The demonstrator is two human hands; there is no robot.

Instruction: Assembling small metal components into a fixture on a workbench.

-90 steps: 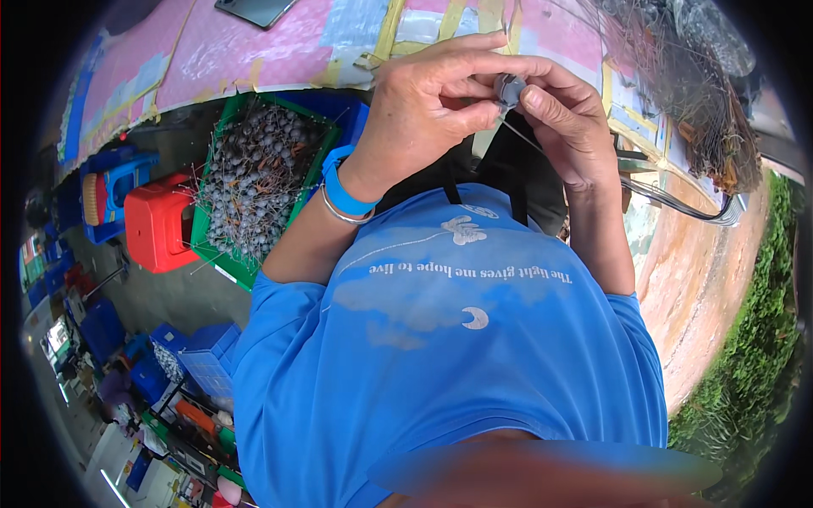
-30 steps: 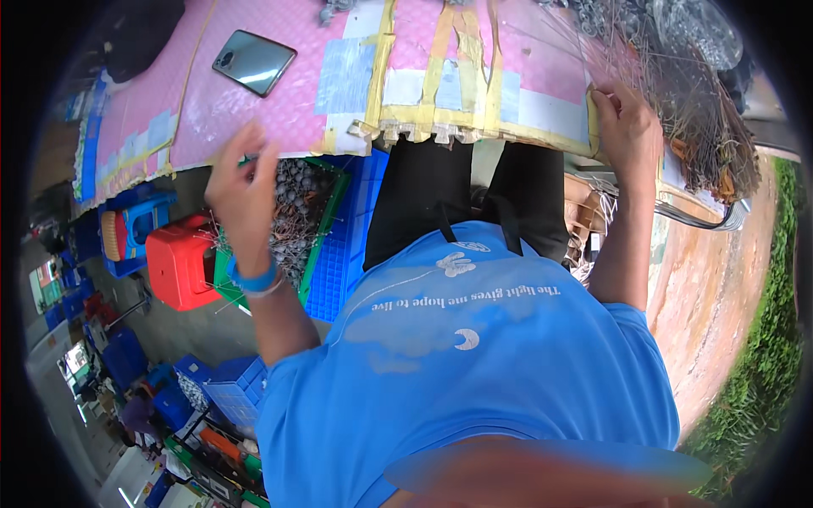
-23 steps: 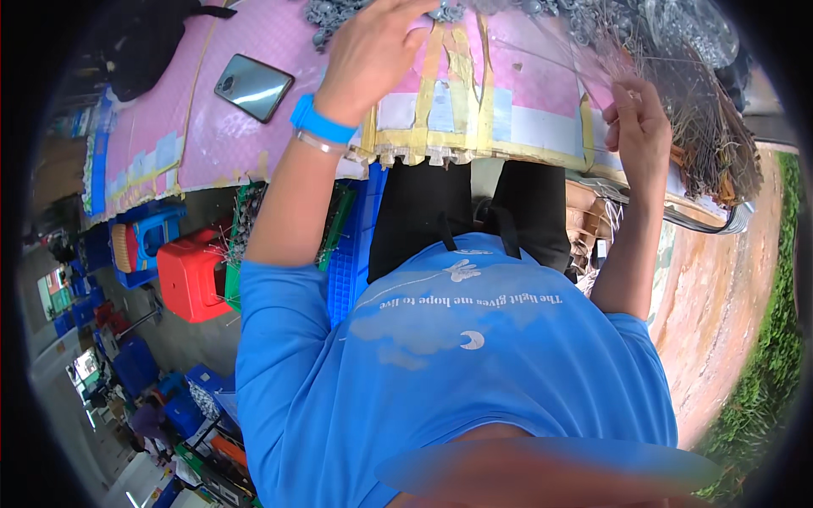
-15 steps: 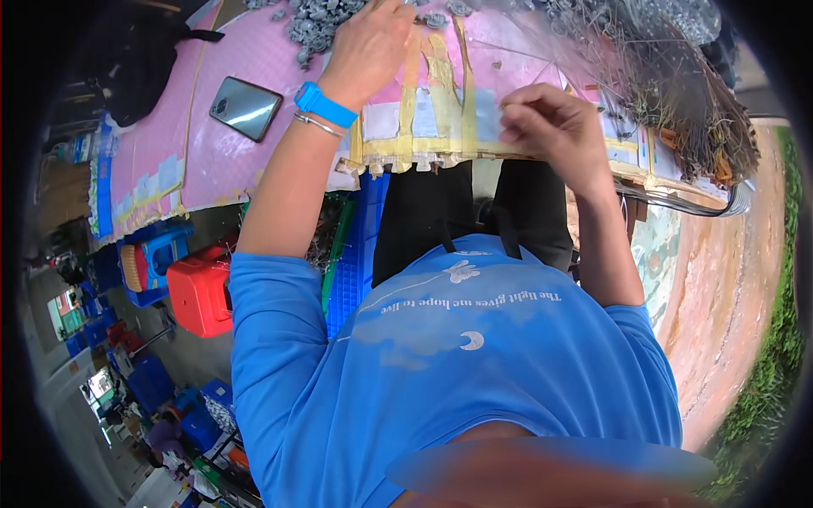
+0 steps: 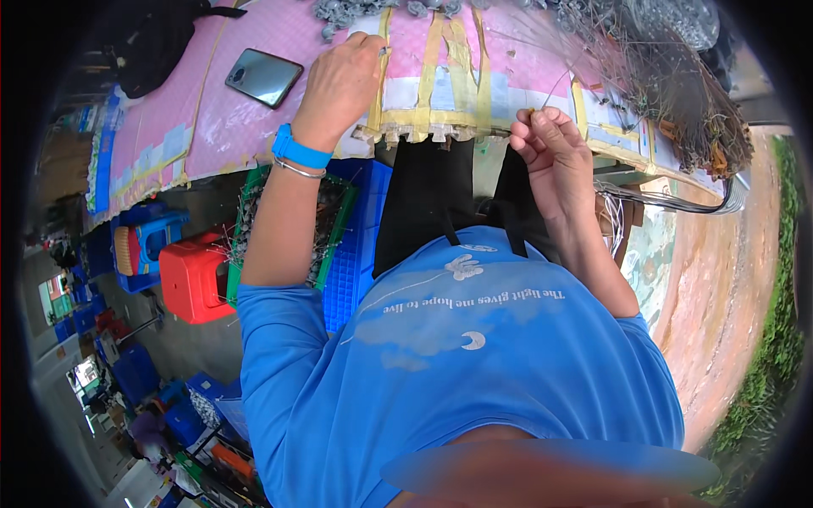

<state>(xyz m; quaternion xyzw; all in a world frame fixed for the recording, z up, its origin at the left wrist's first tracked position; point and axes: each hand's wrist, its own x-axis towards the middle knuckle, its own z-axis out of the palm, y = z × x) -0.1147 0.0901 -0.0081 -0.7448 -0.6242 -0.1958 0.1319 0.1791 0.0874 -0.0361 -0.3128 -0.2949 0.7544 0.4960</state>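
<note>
The left hand (image 5: 339, 80) reached to twelve o'clock, fingers curled narrow at the grey pieces (image 5: 339, 12) heaped on the pink table (image 5: 254, 127); whether it gripped one I could not tell. The right hand (image 5: 546, 157), at two o'clock, pinched a thin wire (image 5: 555, 85) drawn from the bundle (image 5: 677, 93). That wire could have snagged in the tangle or slipped loose. The phone (image 5: 263, 77) lay at eleven o'clock, near enough for a sweeping wrist to knock.
</note>
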